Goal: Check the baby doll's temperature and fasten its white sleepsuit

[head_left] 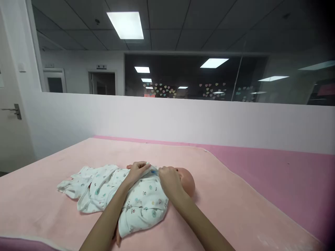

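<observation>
A baby doll [188,183] lies on its back, its head toward the right and partly hidden behind my right hand. It wears a white baby outfit [145,198] with small coloured prints; the legs of the outfit stretch out to the left. My left hand [138,171] rests over the doll's chest, thumb and fingers closed on the front edge of the outfit. At the neckline, beside the doll's face, my right hand [169,178] has its fingers curled round the cloth by the collar. A small blue mark shows inside the neckline between the hands. One doll hand pokes out of the near sleeve.
A pale pink blanket [65,153] covers most of the surface under the doll. Darker pink padding [277,174] shows at the right and back. A low white wall [167,116] with glass above stands behind, and a door [13,139] is at the left.
</observation>
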A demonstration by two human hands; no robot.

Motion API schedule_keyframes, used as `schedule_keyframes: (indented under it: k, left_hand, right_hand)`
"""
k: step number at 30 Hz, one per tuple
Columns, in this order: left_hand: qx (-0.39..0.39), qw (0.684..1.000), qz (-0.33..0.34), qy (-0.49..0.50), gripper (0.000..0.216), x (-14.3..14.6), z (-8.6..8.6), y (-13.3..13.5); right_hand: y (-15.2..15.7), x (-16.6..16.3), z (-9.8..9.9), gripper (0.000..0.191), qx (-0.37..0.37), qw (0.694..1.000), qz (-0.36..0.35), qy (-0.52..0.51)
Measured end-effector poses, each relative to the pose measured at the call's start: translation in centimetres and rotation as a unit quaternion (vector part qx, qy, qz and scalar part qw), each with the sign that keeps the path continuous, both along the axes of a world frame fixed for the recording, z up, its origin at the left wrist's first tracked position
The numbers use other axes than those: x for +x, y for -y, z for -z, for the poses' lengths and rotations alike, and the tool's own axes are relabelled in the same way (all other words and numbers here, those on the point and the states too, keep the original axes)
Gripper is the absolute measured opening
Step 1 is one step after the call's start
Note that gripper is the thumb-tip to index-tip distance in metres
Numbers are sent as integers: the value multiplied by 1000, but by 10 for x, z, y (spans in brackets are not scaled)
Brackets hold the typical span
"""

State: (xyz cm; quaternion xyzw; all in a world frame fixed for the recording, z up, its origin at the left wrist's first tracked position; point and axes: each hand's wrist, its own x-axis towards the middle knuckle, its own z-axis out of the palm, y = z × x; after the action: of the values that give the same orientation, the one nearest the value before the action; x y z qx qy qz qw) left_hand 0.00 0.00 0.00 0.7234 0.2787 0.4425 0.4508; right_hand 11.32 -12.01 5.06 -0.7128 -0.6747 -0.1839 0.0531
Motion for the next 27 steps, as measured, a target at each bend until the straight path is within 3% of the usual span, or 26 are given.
schedule_keyframes:
  k: [9, 15, 17, 19, 22, 24, 27]
  left_hand:
    - [18, 999, 42, -21, 38, 1, 4, 0]
    - [-1, 999, 45, -30, 42, 1, 8, -6]
    - [-1, 1000, 5, -18, 46, -4, 7, -8]
    - [28, 996, -82, -38, 46, -12, 6, -12]
    - [120, 950, -222, -185, 37, -24, 10, -20]
    - [170, 915, -239, -278, 32, -28, 15, -24]
    - [201, 890, -199, -357, 38, -29, 20, -27]
  right_hand:
    - [-65, 1, 7, 19, -49, 998, 3, -42]
    - [-72, 4, 12, 14, -62, 995, -4, -75]
    - [-66, 10, 12, 10, -70, 994, -14, -86]
    - [-59, 17, 12, 8, -79, 992, -25, -96]
    - [-55, 24, 10, 17, -88, 990, -41, -105]
    - [-54, 25, 11, 24, -87, 990, -47, -105]
    - [-55, 20, 13, 23, -79, 991, -52, -95]
